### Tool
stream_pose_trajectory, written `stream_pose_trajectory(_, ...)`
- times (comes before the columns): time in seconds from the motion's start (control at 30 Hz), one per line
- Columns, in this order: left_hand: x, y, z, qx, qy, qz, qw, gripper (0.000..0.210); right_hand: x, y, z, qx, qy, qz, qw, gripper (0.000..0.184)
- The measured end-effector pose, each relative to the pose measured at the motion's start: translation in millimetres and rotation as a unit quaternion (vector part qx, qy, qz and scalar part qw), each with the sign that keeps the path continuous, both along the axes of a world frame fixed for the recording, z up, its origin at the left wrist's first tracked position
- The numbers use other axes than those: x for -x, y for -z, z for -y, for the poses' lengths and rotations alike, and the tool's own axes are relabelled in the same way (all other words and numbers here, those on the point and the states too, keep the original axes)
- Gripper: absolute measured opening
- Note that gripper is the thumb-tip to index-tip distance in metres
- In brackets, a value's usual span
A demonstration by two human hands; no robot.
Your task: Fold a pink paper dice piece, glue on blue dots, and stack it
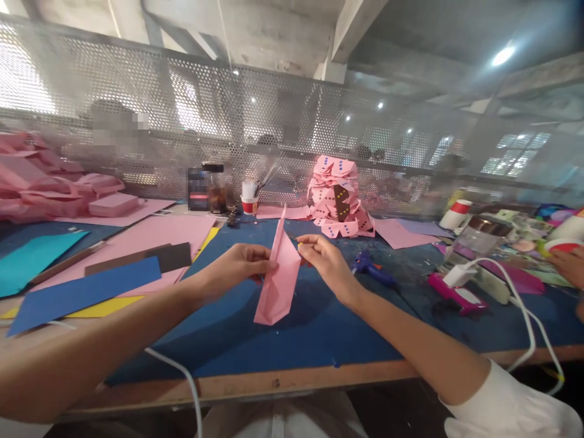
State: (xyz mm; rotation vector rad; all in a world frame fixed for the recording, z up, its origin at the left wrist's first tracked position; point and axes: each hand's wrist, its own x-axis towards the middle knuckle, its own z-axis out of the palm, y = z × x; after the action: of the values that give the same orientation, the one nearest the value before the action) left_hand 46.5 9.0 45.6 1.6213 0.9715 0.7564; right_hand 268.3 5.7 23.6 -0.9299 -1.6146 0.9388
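A folded pink sheet piece [283, 277] is held upright and slightly tilted over the blue table mat. My left hand [249, 261] grips its left side between thumb and fingers. At the piece's right edge my right hand [322, 258] is closed in a pinch, with a small yellow bit [300, 246] at its fingertips. A thin dark line shows beside those fingertips; I cannot make out what it is. To the right of my right hand lies a blue glue gun [374, 269] with an orange trigger.
Stacked pink dotted pieces [335, 198] stand ahead, before a perforated metal screen [283, 115]. Coloured sheets [95, 289] and a pink pile [41, 182] are at left. At right are a jar [479, 237], a magenta phone-like object [456, 295] with white cable, and another person's hand [568, 264].
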Motion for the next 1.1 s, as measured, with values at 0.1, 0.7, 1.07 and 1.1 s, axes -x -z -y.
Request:
stream_pose_trajectory(0.1,-9.6,-2.9,6.0,-0.010,0.042,-0.022,0.999,0.023,-4.2,-4.8,0.1,0.012,-0.039,0.010,0.999,0.031)
stream_pose_trajectory(0.7,-20.2,19.0,17.1,-0.044,-0.008,0.005,0.999,0.035,1.3,4.4,1.4,0.021,-0.068,0.027,0.997,0.027)
stream_pose_trajectory(1.07,-20.7,19.9,20.1,-0.048,-0.013,0.008,0.999,0.031,2.6,5.2,3.0,-0.008,-0.065,0.059,0.996,0.023)
stream_pose_trajectory(1.1,-20.6,20.4,20.0,-0.049,-0.015,0.009,0.999,0.031,2.6,5.5,3.2,-0.012,-0.066,0.061,0.996,0.023)
